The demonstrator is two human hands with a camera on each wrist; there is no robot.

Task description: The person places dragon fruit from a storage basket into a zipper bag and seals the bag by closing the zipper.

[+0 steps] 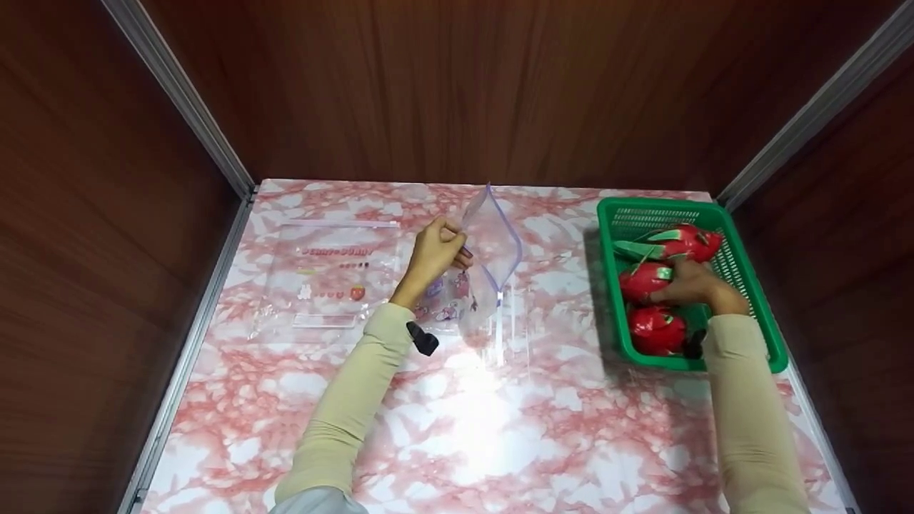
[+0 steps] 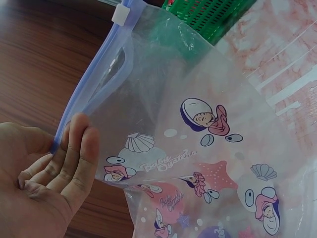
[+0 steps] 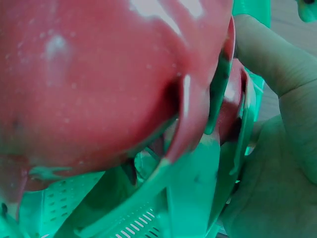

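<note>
My left hand pinches the purple zip edge of a clear slider bag, whose mouth gapes to the right. In the left wrist view, the bag shows shell and cartoon oyster prints and a white slider. At the right, my right hand reaches into a green basket and grips the middle red dragon fruit; its fingertips are mostly hidden. Another dragon fruit lies behind, and one in front. A large dragon fruit fills much of the right wrist view.
A second clear zip bag with red lettering lies flat on the pink-and-white marbled table, left of my left hand. Brown wood-grain panels with metal corner rails enclose the table at the back and sides.
</note>
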